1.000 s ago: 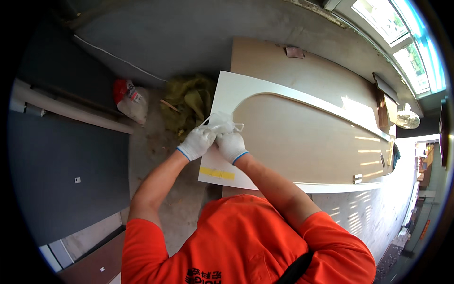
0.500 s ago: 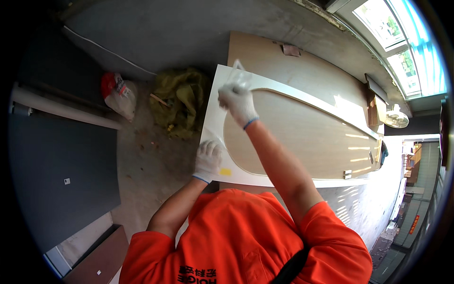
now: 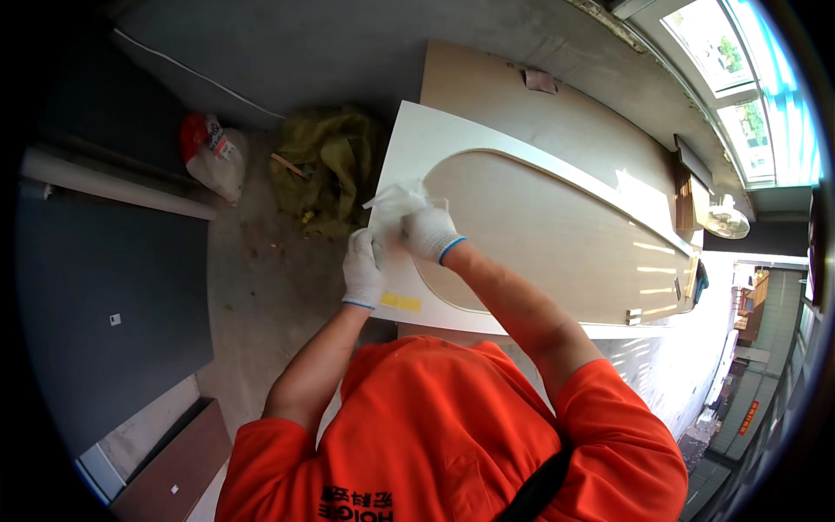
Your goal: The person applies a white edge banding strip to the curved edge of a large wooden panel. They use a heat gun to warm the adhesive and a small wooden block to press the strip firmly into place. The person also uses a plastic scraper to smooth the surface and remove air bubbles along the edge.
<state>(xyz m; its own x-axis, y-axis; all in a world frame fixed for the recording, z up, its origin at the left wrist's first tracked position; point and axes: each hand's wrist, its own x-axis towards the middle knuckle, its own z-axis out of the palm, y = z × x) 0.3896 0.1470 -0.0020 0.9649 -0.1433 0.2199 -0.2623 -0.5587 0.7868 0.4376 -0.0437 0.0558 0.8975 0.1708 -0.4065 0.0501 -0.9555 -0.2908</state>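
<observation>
A white panel [image 3: 452,130] with a large rounded cutout lies on a pale wood-toned board [image 3: 487,78]. My right hand [image 3: 430,235], in a white glove with a blue cuff, is closed on a crumpled piece of translucent plastic film [image 3: 400,198] above the panel's left part. My left hand [image 3: 364,270], gloved the same way, is at the panel's left edge, beside the film. Its fingers are curled, and what they hold, if anything, is hidden. Yellow tape [image 3: 400,302] sticks to the panel's near left corner.
On the floor at left are a heap of olive-green mesh [image 3: 326,170] and a red and white sack [image 3: 213,157]. A dark grey panel [image 3: 113,287] stands farther left. A reddish pad [image 3: 539,81] lies on the board; a fan [image 3: 727,217] stands at the far right.
My right hand has come nearer with the film, down from the panel's far left corner. My left hand has shifted left and up from the panel's surface, its fingers now curled, uncovering more yellow tape.
</observation>
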